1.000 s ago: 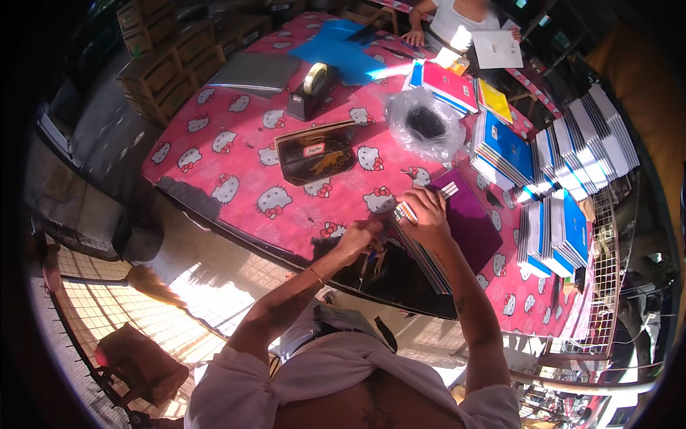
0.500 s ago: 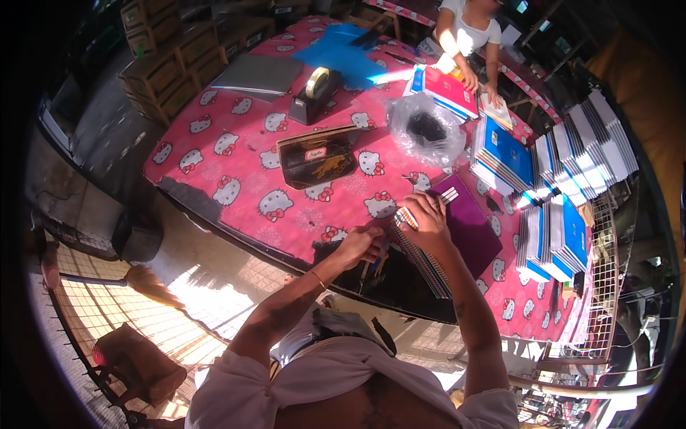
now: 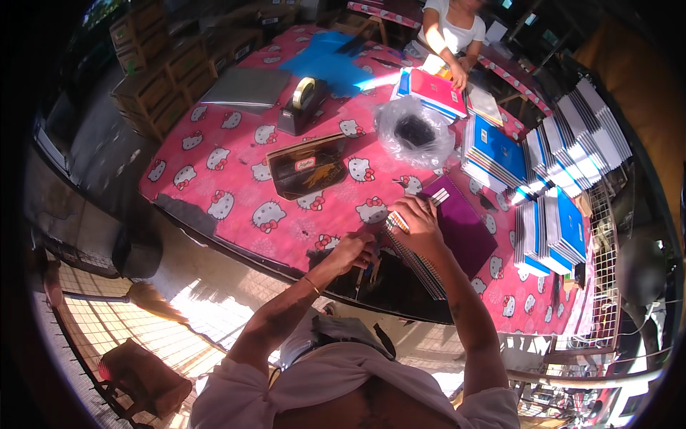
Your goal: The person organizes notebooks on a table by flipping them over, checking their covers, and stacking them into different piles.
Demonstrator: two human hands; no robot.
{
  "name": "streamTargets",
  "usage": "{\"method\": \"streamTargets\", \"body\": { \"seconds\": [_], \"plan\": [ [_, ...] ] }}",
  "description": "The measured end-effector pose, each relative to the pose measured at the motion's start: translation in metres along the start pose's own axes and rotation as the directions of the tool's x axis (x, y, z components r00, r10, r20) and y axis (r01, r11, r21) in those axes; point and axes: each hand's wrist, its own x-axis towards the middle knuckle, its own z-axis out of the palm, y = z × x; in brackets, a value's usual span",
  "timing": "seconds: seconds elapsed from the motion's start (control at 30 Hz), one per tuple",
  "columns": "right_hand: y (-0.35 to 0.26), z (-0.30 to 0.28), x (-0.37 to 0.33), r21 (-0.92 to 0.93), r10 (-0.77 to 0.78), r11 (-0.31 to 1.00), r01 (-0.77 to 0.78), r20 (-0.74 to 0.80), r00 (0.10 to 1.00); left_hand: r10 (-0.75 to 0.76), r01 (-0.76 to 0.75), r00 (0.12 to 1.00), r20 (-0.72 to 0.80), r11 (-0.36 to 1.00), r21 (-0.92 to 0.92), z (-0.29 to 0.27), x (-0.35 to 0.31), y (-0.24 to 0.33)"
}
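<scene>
A stack of spiral notebooks with a purple cover [image 3: 464,232] lies at the table's near edge, its coil bindings [image 3: 421,268] facing my left side. My right hand [image 3: 416,225] is closed over the far end of the bindings, fingers curled at the notebooks' corner. Just left of the coils, my left hand [image 3: 352,254] is closed with the fingers bent in. Something thin shows below those fingers, too dark and small to name. Both hands are above a black patch [image 3: 379,289] of the table edge.
On the pink patterned table [image 3: 236,232] are a dark pouch-like case [image 3: 314,166], a tape dispenser [image 3: 300,107], a clear plastic roll [image 3: 414,131] and a grey folder [image 3: 243,87]. Stacks of blue notebooks [image 3: 564,222] line the right side. A co-worker [image 3: 454,36] handles a red-covered notebook pile [image 3: 436,89].
My left hand has drawn slightly away from the coils, and the right hand keeps its place on the notebooks. Across the table, the co-worker's hands have come closer together. The whole view has shifted a little.
</scene>
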Motion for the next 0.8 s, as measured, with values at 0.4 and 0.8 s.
{"method": "streamTargets", "body": {
  "seconds": [0.4,0.8],
  "plan": [
    [-0.004,-0.004,0.001,0.001,0.023,1.0,-0.023,0.016,1.0,0.645,-0.369,0.764,-0.024,0.466,0.804,0.007,0.006,-0.015],
    [-0.001,-0.003,0.0,0.018,0.024,1.0,-0.025,0.031,0.999,0.766,-0.245,0.606,0.215,-0.077,0.966,0.017,-0.006,-0.01]
  ]
}}
